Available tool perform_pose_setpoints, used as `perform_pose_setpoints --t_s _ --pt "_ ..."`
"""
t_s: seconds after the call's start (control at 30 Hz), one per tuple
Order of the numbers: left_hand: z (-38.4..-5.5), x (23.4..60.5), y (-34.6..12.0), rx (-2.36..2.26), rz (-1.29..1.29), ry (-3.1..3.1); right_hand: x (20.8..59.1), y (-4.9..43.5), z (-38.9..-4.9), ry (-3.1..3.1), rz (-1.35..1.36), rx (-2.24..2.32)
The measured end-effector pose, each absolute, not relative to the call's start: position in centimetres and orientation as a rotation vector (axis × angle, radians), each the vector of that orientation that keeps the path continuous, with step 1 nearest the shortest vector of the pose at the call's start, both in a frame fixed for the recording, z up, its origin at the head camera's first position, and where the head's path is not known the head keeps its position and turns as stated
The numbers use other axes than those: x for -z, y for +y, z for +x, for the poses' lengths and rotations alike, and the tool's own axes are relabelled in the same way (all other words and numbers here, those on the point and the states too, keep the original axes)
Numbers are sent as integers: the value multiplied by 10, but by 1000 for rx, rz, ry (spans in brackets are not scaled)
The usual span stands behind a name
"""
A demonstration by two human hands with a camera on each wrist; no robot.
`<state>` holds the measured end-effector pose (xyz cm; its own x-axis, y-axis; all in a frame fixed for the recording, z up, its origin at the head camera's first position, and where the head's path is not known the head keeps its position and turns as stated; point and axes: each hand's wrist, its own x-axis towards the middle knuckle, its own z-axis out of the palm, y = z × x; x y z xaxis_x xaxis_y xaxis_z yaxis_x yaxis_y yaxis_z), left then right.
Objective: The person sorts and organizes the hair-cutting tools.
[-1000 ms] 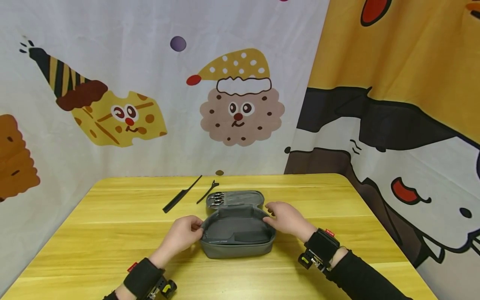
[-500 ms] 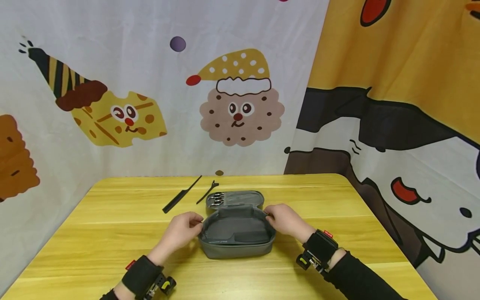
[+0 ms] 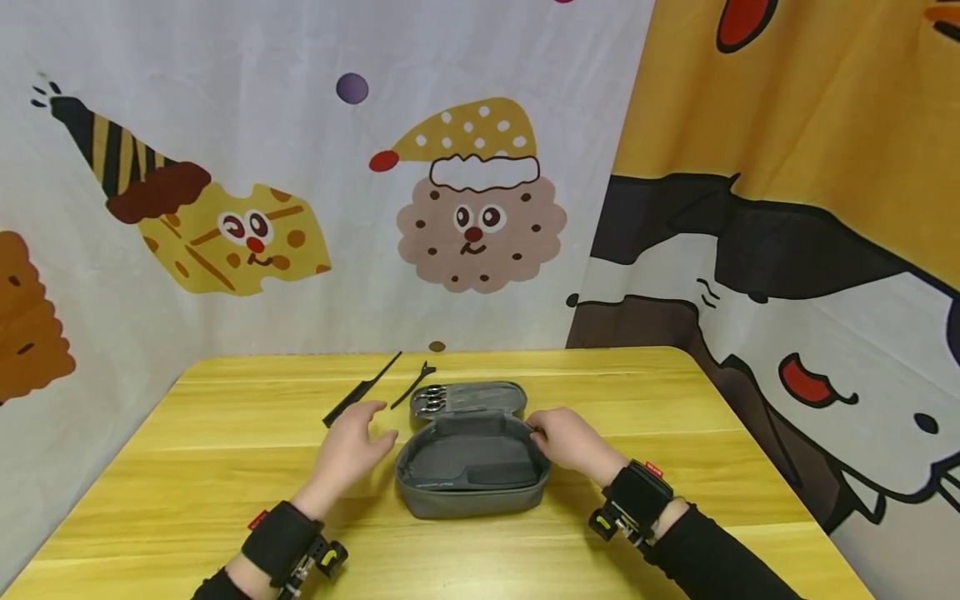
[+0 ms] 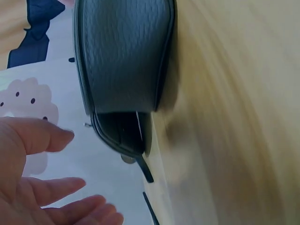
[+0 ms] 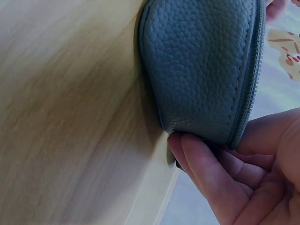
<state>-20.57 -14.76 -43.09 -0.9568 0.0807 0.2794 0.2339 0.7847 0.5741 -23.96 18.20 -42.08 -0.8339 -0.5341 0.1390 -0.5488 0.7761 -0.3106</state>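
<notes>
A grey zippered case (image 3: 472,504) lies unfolded on the table, its lid (image 3: 487,398) laid back away from me. Silver scissors (image 3: 431,399) sit in the lid's left side. A dark flat item (image 3: 501,476) of unclear kind rests in the case's main part. My right hand (image 3: 573,443) pinches the case's back right rim; in the right wrist view its fingers (image 5: 206,173) curl round the corner below the zip. Left of the case, my left hand (image 3: 348,454) is apart from it, thumb and fingers spread, holding nothing. The left wrist view shows a gap between them.
Beyond my left hand lie a black tail comb (image 3: 360,390), partly behind that hand, and a black hair clip (image 3: 413,385) beside the lid. The wooden table (image 3: 637,383) ends at a cartoon-print curtain (image 3: 300,317).
My left hand has let go of the case's left rim, moved back to the left and spread its fingers. My right hand has gone from loosely touching the right rim to pinching it.
</notes>
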Motion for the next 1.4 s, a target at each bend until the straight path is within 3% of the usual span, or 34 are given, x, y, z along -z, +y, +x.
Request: perform_pose_setpoints --t_s 0.57,1.4 --pt "-241 423 -167 700 -284 -2774 423 182 -240 -2913 876 -537" --pt "-290 439 -184 521 -104 -3011 424 183 -240 -2949 831 -574"
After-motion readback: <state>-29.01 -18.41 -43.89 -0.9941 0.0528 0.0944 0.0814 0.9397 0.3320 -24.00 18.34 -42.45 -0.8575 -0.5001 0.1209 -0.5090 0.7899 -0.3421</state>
